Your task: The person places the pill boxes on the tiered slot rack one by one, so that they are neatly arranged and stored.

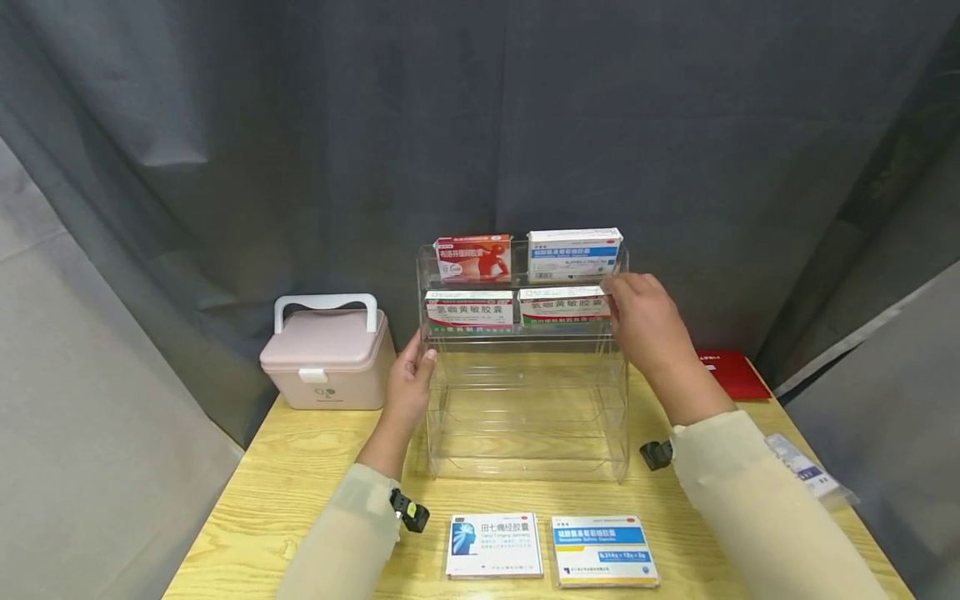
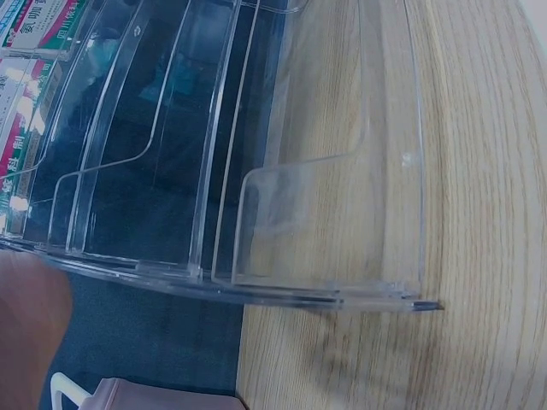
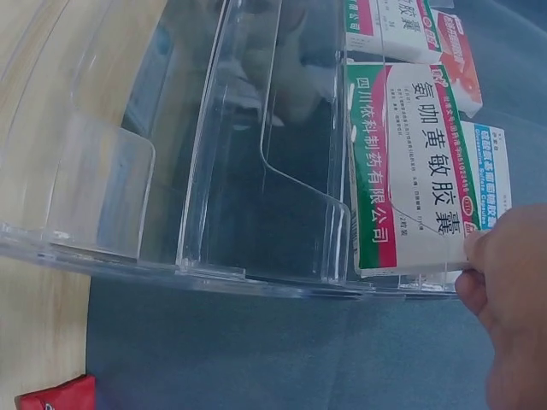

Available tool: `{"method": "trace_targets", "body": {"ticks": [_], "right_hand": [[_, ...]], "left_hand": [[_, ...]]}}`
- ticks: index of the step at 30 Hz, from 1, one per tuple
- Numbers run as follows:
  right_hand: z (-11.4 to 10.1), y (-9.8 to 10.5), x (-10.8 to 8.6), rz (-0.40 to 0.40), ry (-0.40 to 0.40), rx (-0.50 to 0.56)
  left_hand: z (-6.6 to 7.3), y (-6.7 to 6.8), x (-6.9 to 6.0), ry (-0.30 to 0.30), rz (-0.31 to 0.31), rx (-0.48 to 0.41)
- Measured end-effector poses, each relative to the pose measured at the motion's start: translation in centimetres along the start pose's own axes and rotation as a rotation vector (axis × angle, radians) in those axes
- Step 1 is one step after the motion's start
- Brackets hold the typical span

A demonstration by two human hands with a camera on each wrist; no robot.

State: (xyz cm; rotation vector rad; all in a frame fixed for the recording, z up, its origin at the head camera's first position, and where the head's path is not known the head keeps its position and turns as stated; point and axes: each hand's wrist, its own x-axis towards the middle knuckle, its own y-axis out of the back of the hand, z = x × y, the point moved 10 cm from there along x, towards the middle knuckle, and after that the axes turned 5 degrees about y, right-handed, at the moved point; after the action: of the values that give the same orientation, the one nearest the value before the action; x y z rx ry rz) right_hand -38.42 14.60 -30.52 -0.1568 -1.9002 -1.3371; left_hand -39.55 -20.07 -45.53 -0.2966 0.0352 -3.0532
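A clear acrylic tiered display rack (image 1: 528,468) stands on the table. My left hand (image 1: 409,382) grips its left side panel, thumb towards the front. At the second tier, my right hand (image 1: 651,323) pinches the upper right corner of a white, red and green medicine box (image 3: 414,171), which sits in the tier's right half. A matching medicine box (image 1: 469,309) sits to its left. On the top tier are a red medicine box (image 1: 472,259) and a blue-and-white medicine box (image 1: 573,254). The left fingers are mostly hidden in the left wrist view.
Two flat medicine boxes, one white (image 1: 494,546) and one blue-and-white (image 1: 604,552), lie before the rack. A pink case (image 1: 326,358) with a white handle stands left. Rightward lie a red packet (image 1: 733,375) and a clear plastic bag (image 1: 806,471). Dark curtain (image 1: 480,125) hangs behind.
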Motion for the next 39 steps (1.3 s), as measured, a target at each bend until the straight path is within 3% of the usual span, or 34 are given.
{"method": "trace_targets", "body": {"ticks": [7, 12, 17, 22, 28, 32, 35, 39], "right_hand": [[-0.6, -0.7, -0.2, -0.066, 0.058, -0.115], [-1.3, -0.7, -0.4, -0.053, 0.125, -0.189], [-1.3, -0.7, -0.7, -0.048, 0.116, -0.180], [-1.0, -0.1, -1.7, 0.001, 0.084, -0.089], [0.1, 1.5, -4.8, 0.052, -0.065, 0.062], [0.7, 2.0, -7.7, 0.065, -0.117, 0.135], [1.5, 1.5, -10.4, 0.005, -0.168, 0.164], [2.6, -0.4, -14.7, -0.141, -0.282, 0.210]], "left_hand": [[0.1, 0.0, 0.0, -0.002, 0.005, -0.007], [0.2, -0.1, 0.0, -0.007, 0.005, -0.012], [0.3, -0.1, 0.0, -0.008, 0.003, -0.012], [0.2, -0.1, -0.1, -0.010, 0.012, -0.003], [0.1, -0.1, -0.1, 0.002, 0.015, -0.002], [0.1, -0.1, 0.0, 0.000, 0.015, 0.001], [0.2, -0.1, 0.0, -0.008, 0.016, 0.001], [0.3, 0.0, -0.1, -0.010, 0.019, 0.006]]}}
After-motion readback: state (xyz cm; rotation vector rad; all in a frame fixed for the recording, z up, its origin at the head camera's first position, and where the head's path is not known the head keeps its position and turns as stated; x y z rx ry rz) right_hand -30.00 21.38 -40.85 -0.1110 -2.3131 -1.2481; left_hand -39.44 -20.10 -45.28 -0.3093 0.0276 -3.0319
